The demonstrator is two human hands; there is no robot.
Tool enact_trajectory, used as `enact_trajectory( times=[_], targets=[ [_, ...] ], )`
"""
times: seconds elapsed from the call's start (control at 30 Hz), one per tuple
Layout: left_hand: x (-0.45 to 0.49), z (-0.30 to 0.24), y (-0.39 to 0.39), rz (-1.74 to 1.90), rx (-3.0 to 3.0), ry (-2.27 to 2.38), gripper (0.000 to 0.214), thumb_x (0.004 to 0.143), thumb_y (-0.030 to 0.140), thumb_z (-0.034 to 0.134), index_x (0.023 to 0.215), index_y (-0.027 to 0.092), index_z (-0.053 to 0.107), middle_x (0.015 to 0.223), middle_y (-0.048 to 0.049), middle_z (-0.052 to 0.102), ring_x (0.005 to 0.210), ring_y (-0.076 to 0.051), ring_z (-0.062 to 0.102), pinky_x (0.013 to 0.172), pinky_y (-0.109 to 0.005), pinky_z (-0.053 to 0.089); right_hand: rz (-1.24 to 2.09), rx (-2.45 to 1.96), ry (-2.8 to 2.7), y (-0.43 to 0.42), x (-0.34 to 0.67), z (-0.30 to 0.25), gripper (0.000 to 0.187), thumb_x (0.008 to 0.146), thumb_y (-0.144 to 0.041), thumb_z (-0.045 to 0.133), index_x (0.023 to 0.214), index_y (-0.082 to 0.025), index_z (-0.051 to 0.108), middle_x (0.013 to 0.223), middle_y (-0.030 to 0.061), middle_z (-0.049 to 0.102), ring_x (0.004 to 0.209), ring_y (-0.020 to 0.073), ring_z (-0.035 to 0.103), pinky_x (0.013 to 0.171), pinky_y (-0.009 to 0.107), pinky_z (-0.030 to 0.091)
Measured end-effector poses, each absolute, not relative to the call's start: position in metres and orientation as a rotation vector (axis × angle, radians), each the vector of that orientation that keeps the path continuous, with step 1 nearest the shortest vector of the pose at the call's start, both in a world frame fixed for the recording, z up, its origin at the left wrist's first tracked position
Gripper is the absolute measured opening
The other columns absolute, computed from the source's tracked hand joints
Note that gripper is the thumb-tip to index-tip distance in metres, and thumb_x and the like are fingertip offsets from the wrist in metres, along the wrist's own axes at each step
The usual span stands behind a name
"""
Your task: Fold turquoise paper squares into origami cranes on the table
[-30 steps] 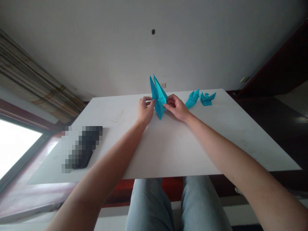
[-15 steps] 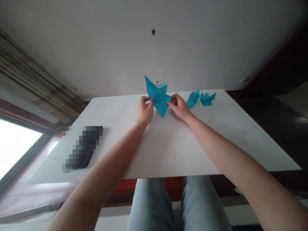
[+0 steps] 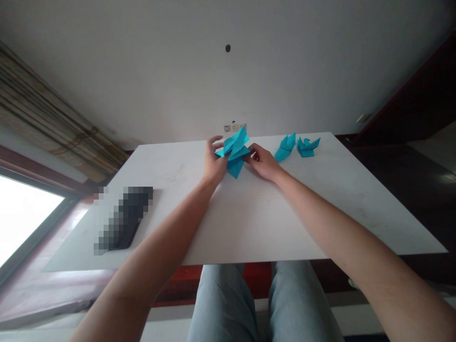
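Observation:
A partly folded blue paper piece is held just above the white table, near its far edge. My left hand grips its left side, thumb and fingers closed on a flap. From the right, my right hand pinches its other side. The paper's point hangs down between the two hands, and its upper flaps lean right.
Two finished blue folded paper figures stand on the table to the right of my hands. A dark blurred object lies near the table's left edge. A wall socket sits behind the table. My knees show below the near edge.
The paper stood tall and upright a second ago. It has since been opened, tipped and pressed lower between my hands, with the flaps now leaning right.

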State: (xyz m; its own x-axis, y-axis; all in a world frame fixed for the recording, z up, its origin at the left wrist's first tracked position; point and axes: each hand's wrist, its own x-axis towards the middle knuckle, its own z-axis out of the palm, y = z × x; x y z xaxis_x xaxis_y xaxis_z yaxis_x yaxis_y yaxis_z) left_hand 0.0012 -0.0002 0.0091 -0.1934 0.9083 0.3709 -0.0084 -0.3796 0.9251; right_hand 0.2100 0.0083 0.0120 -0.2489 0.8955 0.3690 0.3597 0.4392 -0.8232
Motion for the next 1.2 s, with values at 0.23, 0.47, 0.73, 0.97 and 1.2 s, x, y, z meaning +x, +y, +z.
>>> enact_trajectory(
  times=[0.23,0.47,0.73,0.97,1.2],
  targets=[
    [0.000,0.021,-0.011,1.630,1.549,1.232,0.013,0.092,0.031,0.081,0.103,0.025,0.078,0.108,-0.0053,0.086,0.100,-0.025,0.079,0.090,-0.037,0.063,0.696,-0.982,-1.699,0.013,0.207,0.000,0.084,0.076,-0.050,0.096,0.147,-0.034,0.055,0.125,0.0057,0.073,0.085,0.0224,0.064,0.082,0.043,0.058],
    [-0.003,0.021,-0.010,1.599,1.649,1.206,0.060,0.074,0.016,0.074,0.133,0.026,0.079,0.131,-0.0087,0.087,0.132,-0.032,0.077,0.103,-0.042,0.064,0.441,-0.812,-1.891,0.003,0.208,0.012,0.087,0.092,-0.060,0.087,0.168,-0.037,0.053,0.169,0.0134,0.062,0.140,0.0414,0.064,0.120,0.064,0.053],
    [-0.008,0.011,0.001,1.594,1.612,1.115,0.056,0.084,0.033,0.082,0.139,0.027,0.078,0.140,-0.0112,0.085,0.137,-0.034,0.077,0.111,-0.048,0.064,0.511,-0.782,-1.907,0.003,0.210,0.016,0.080,0.086,-0.071,0.092,0.152,-0.034,0.066,0.152,0.0149,0.072,0.141,0.0415,0.066,0.117,0.060,0.055],
    [-0.001,0.019,-0.006,1.526,1.566,1.079,0.040,0.084,0.027,0.079,0.124,0.022,0.082,0.128,-0.0099,0.090,0.117,-0.030,0.085,0.103,-0.043,0.069,0.638,-0.826,-1.754,0.003,0.208,0.013,0.085,0.086,-0.090,0.084,0.147,-0.034,0.067,0.151,0.0141,0.070,0.135,0.0382,0.069,0.115,0.059,0.057],
    [0.000,0.012,-0.005,1.467,1.541,1.156,0.025,0.095,0.034,0.078,0.117,0.023,0.084,0.122,-0.0078,0.091,0.119,-0.032,0.085,0.108,-0.047,0.069,0.576,-0.836,-1.722,0.005,0.209,0.010,0.089,0.090,-0.082,0.085,0.162,-0.038,0.057,0.163,0.0141,0.059,0.136,0.0366,0.068,0.116,0.058,0.059]
  ],
)
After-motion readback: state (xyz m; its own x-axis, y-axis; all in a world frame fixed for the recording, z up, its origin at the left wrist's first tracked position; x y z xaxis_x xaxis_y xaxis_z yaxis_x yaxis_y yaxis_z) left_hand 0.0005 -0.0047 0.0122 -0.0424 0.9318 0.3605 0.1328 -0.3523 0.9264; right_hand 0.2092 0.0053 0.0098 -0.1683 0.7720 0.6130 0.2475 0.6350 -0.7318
